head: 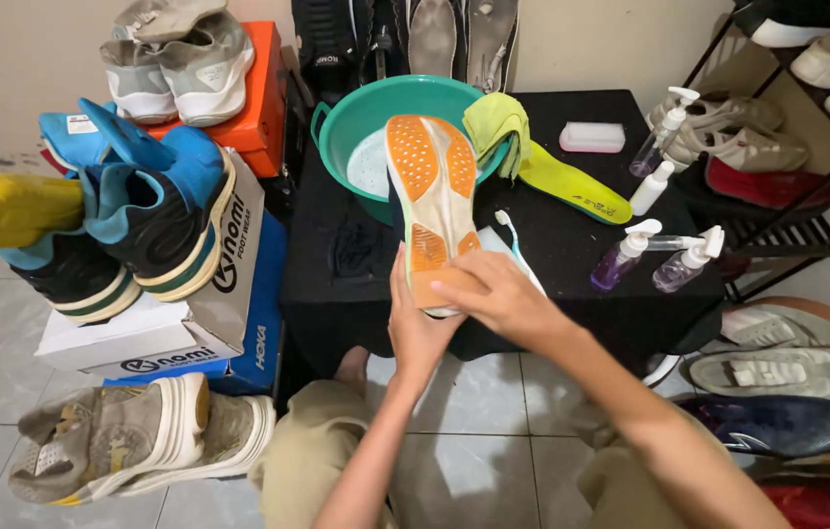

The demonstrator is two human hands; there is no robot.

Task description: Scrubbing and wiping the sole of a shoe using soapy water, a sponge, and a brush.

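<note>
A running shoe (432, 186) with an orange and white sole lies sole-up, its toe over the green basin (337, 132). My left hand (416, 328) holds the shoe's heel from underneath. My right hand (499, 294) grips the heel end from the right, fingers across the orange sole. A white toothbrush (518, 250) lies on the black table (572, 245) just beside my right hand. A yellow-green cloth (496, 125) hangs on the basin's rim, and a yellow-green insole (574, 184) lies to its right.
Pump bottles (650, 257) and a white brush block (592, 136) stand on the table's right side. Shoe boxes with blue and grey shoes (150, 211) are stacked at the left. More shoes (778, 372) lie on the floor and on a rack (778, 147) at the right.
</note>
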